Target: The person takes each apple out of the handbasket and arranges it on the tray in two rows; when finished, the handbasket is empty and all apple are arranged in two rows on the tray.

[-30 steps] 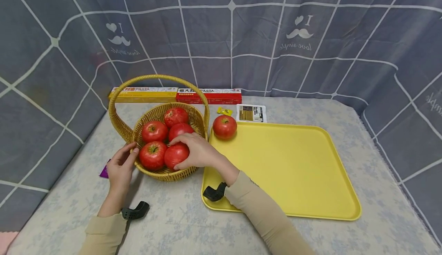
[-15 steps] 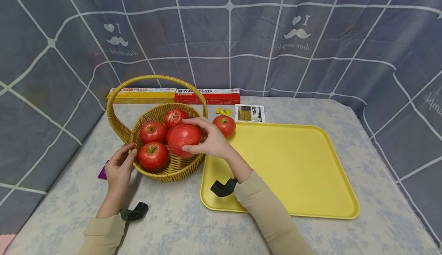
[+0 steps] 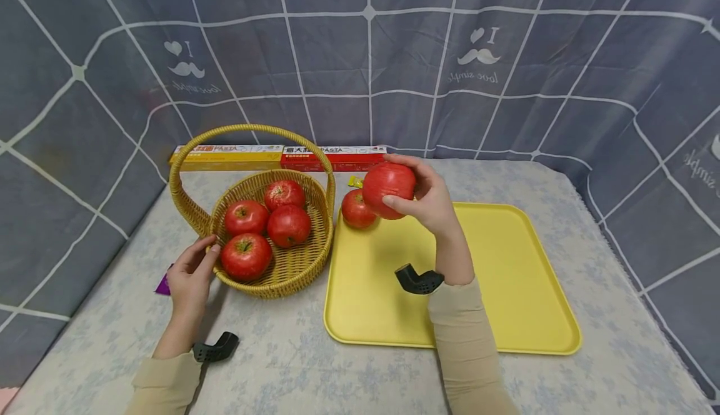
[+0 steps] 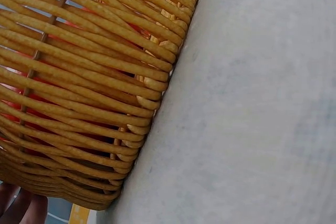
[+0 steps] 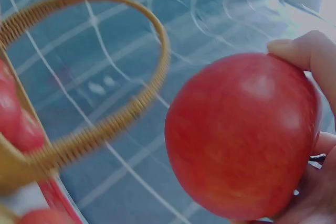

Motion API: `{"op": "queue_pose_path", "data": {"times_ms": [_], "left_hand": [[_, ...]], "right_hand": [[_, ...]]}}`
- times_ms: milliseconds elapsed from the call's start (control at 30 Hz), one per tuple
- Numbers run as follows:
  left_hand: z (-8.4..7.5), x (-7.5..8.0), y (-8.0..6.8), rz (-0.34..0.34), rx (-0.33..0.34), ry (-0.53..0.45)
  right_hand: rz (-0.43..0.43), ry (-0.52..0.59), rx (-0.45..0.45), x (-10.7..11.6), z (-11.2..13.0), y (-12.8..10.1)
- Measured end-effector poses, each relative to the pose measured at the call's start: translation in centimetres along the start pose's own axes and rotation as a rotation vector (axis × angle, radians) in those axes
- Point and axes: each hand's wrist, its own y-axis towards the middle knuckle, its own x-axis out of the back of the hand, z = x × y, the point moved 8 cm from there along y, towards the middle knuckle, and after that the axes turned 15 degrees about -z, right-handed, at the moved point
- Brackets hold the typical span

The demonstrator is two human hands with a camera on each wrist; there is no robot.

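A: Where is the fruit right now?

B: The right hand (image 3: 433, 202) grips a round red tomato (image 3: 389, 190) in the air, fingers and thumb curled round it, above the far left corner of the flat yellow plastic tray (image 3: 506, 315). Just below it a second red tomato (image 3: 355, 209) sits on that corner of the tray.

A: So what could go wrong?

B: If it comes down too close, I judge it could knock the resting tomato, and that one could roll over the shallow rim onto the bench (image 3: 315, 371). Smooth skin and a round shape also mean a loose grip may let it slip.

A: And the other hand?

B: The left hand (image 3: 188, 277) rests with relaxed fingers against the side of the woven yellow wicker basket (image 3: 270, 277), holding nothing. If it pushes, the basket may shift and the four red tomatoes in the basket (image 3: 264, 221) could roll about.
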Motion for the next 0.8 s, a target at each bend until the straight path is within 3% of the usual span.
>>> {"op": "queue_pose_path", "data": {"times_ms": [200,433,567,800], "left_hand": [[0.2,0.0,0.0,0.004,-0.002,0.007],[0.4,0.1,-0.1,0.003,0.006,0.023],[0.3,0.2,0.0,0.003,0.005,0.019],[0.3,0.0,0.1,0.006,0.015,0.003]], "right_hand": [[-0.238,-0.214,-0.088,5.3,-2.4,0.7],[-0.443,-0.317,-0.235,8.9,-6.6,0.3],[-0.478,-0.421,-0.266,9.8,-7.7,0.0],[-0.448,-0.58,-0.357,11.1,-10.2,-0.6]]}}
